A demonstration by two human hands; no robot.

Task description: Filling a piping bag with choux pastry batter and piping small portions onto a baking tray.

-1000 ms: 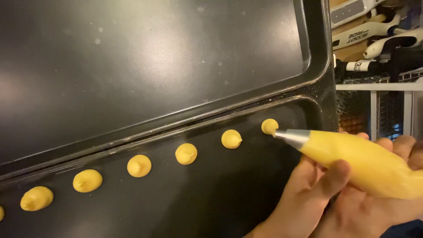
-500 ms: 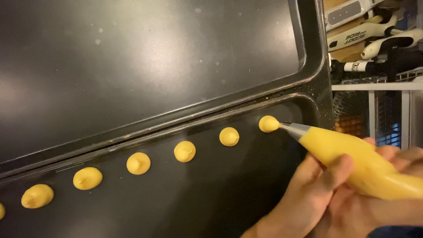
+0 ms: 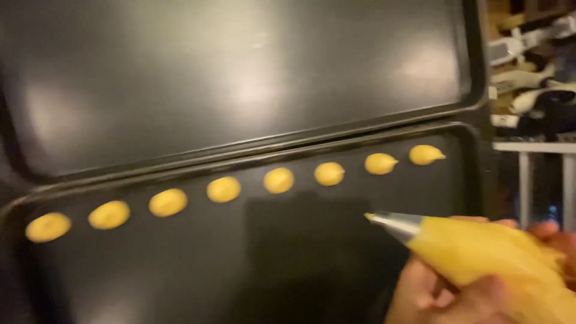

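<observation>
**Piping bag held over the near tray, below a row of dabs**

Piping bag [image 3: 492,258], yellow, lying at lower right, slanting up and to the left, clasped in both hands. Metal nozzle [image 3: 396,224] at its front end, pointing left, raised over bare dark metal of the near tray [image 3: 240,276]; whether touching the tray, cannot tell. Nozzle below and clear of the nearest dabs, a speck of yellow at its tip.

Left hand [image 3: 432,294] under the bag near the nozzle, fingers curled up around the underside, closed on it. Right hand [image 3: 549,240] farther back at the frame's right edge, mostly hidden behind the bag, only fingertips showing over the top; wrapped round the bag as far as can be seen.

Eight yellow dabs [image 3: 279,180] in one slanting row along the far edge of the near tray, rising from left to right, evenly spaced and apart from one another. Last dab [image 3: 425,155] near the tray's right corner, drawn to a small point on its right side.

Far tray [image 3: 240,78] alongside, rim to rim with the near one. Shelf [image 3: 528,147] with blurred clutter at far right.
</observation>
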